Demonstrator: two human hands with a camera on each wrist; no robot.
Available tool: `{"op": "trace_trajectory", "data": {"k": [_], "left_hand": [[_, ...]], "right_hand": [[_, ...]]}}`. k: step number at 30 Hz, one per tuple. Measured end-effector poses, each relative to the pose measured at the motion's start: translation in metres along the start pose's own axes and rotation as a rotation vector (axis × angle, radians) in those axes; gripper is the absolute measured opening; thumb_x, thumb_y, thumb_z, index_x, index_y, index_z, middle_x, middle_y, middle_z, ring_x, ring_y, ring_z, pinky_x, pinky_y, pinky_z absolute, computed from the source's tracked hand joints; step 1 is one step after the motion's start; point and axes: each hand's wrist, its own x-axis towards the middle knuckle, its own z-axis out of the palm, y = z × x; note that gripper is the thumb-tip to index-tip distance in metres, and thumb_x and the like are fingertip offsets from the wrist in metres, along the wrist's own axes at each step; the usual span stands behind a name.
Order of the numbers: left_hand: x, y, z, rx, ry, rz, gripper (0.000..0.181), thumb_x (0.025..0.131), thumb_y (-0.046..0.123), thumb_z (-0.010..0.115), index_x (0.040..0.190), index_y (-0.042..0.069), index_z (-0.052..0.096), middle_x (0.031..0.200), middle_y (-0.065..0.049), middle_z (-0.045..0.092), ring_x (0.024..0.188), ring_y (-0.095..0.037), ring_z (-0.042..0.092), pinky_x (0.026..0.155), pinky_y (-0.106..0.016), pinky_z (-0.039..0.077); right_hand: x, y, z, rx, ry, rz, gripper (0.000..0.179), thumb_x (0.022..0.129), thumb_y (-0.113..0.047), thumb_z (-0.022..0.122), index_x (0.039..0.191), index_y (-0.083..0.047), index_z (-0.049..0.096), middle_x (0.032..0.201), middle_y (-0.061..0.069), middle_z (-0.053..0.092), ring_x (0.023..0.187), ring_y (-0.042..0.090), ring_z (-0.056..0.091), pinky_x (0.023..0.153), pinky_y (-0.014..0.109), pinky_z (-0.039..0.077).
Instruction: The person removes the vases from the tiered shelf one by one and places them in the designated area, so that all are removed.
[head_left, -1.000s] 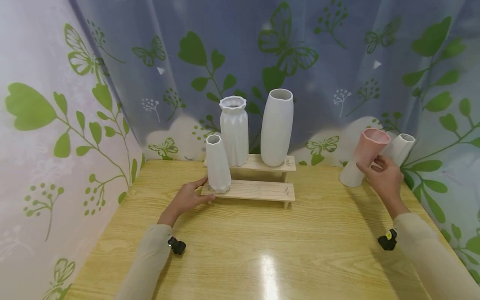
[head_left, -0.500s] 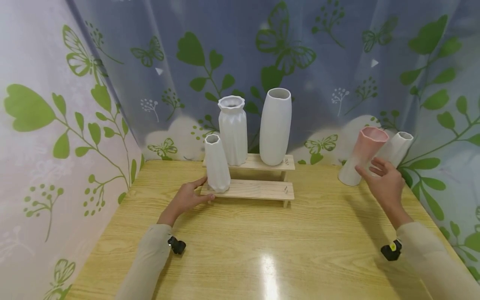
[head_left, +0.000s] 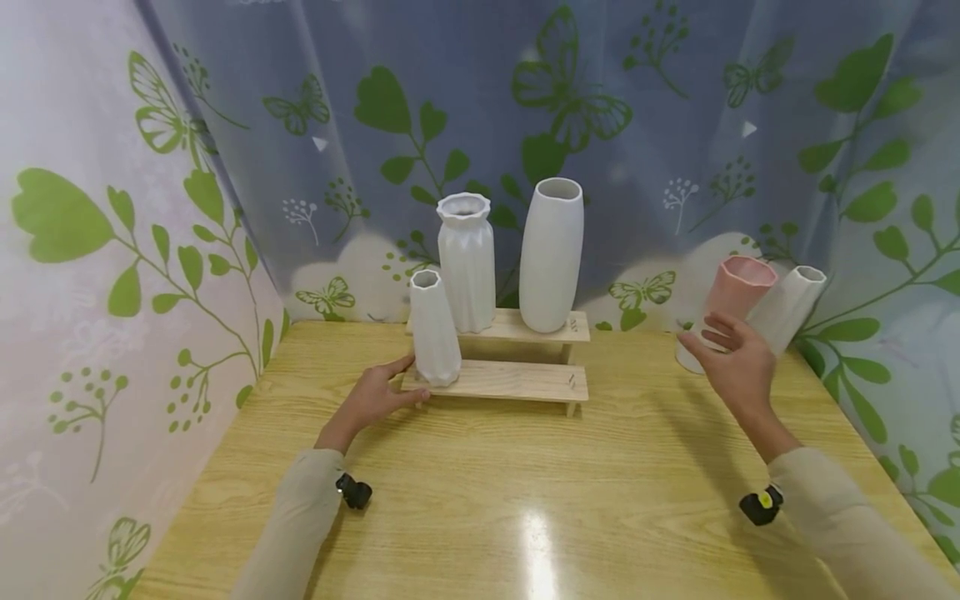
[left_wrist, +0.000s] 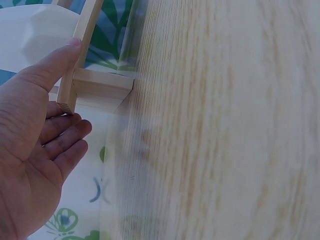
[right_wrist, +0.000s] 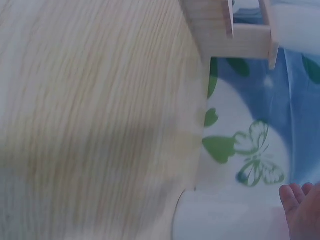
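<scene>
My left hand [head_left: 375, 393] holds the left end of the lower step of a two-tier wooden stand [head_left: 517, 380], its thumb on the board's edge [left_wrist: 68, 82] and its fingers behind. A slim faceted white vase [head_left: 435, 333] stands on that step beside the hand. On the upper step are a white vase with a ruffled neck [head_left: 468, 267] and a tall smooth white vase [head_left: 551, 254]. At the right, my right hand [head_left: 738, 367] is in front of a vase with a pink top [head_left: 738, 287] and white base, its fingers spread and holding nothing.
Another white vase [head_left: 791, 308] stands behind the pink-topped one, close to the right wall. The wood-grain table [head_left: 480, 483] meets a blue curtain [head_left: 465, 108] with a leaf and butterfly print at the back.
My right hand has let go of the pink-topped vase, drawn back, then moved left in front of it with its fingers spread. My left hand stays on the stand.
</scene>
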Motion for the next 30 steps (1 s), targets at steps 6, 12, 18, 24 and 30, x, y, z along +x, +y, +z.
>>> {"op": "trace_trajectory", "data": {"k": [6,12,18,24,30], "left_hand": [[-0.002,0.002,0.000,-0.008,0.004,0.001,0.090,0.090,0.051,0.076,0.157,0.004,0.039,0.154,-0.023,0.045,0.137,-0.045,0.049,0.104,-0.059,0.047],[-0.001,0.000,0.001,0.007,0.006,0.002,0.090,0.090,0.052,0.076,0.157,0.005,0.039,0.154,-0.023,0.045,0.106,-0.039,0.065,0.093,-0.051,0.050],[0.000,0.000,0.000,0.004,0.008,0.010,0.090,0.089,0.052,0.077,0.157,0.005,0.040,0.152,-0.024,0.047,0.110,-0.038,0.066,0.094,-0.053,0.051],[0.000,-0.002,0.000,0.001,0.007,0.013,0.090,0.089,0.052,0.077,0.157,0.005,0.039,0.151,-0.024,0.048,0.092,-0.028,0.069,0.092,-0.051,0.052],[0.000,-0.002,0.000,-0.015,0.010,0.005,0.090,0.088,0.052,0.078,0.157,0.007,0.039,0.154,-0.020,0.045,0.134,-0.043,0.053,0.104,-0.058,0.048]], "right_hand": [[-0.005,-0.017,0.013,0.058,-0.059,-0.047,0.059,0.087,-0.030,0.084,0.140,-0.011,0.064,0.133,0.005,0.067,0.107,0.000,0.066,0.080,0.008,0.051],[-0.004,-0.029,0.028,0.132,-0.071,-0.097,0.056,0.086,-0.022,0.086,0.137,-0.011,0.066,0.129,0.002,0.069,0.106,-0.001,0.067,0.083,0.011,0.053],[-0.009,-0.043,0.044,0.139,-0.112,-0.140,0.058,0.088,-0.020,0.084,0.141,-0.009,0.063,0.135,0.009,0.067,0.110,0.005,0.068,0.086,0.012,0.053],[-0.026,-0.074,0.054,0.144,-0.170,-0.175,0.053,0.090,-0.015,0.082,0.138,-0.003,0.064,0.134,0.016,0.065,0.106,-0.003,0.064,0.090,0.024,0.056],[-0.038,-0.097,0.064,0.183,-0.221,-0.210,0.049,0.091,-0.012,0.080,0.136,-0.001,0.064,0.134,0.022,0.064,0.112,0.015,0.069,0.092,0.036,0.058]]}}
